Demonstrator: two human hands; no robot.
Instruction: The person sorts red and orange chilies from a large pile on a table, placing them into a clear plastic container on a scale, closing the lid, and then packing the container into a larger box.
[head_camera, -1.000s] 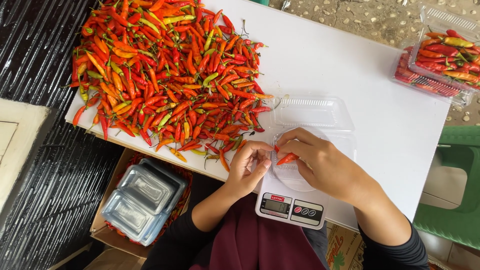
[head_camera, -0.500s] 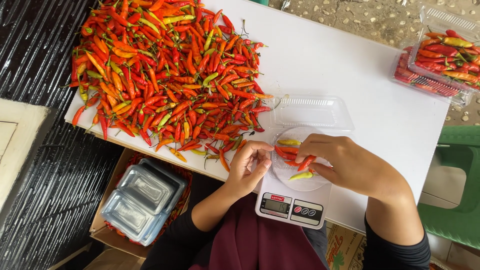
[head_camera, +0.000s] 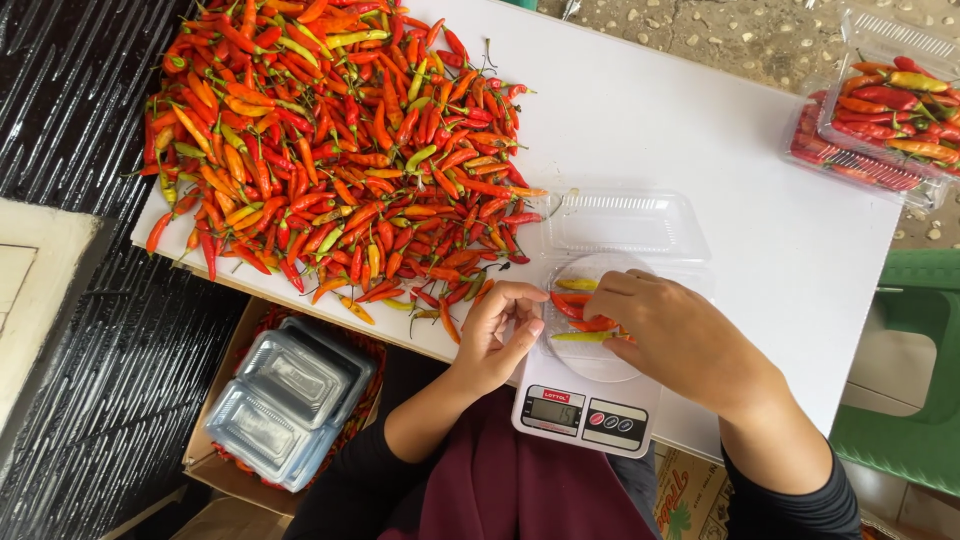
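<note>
Over the scale (head_camera: 585, 410), right hand (head_camera: 665, 325) lay loosely curled on chillies (head_camera: 585, 322) in clear tray (head_camera: 625, 225); left hand (head_camera: 495, 335) half-open, empty, beside chilli pile (head_camera: 330, 150)

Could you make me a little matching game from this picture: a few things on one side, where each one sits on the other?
Things:
1. pile of chillies
2. kitchen scale
3. filled clear boxes
4. stack of empty clear boxes

Places:
A. in a cardboard carton below the table edge
B. far right corner of the white table
C. left part of the table
D. near table edge, under the right hand

Pairs: 1-C, 2-D, 3-B, 4-A
</note>
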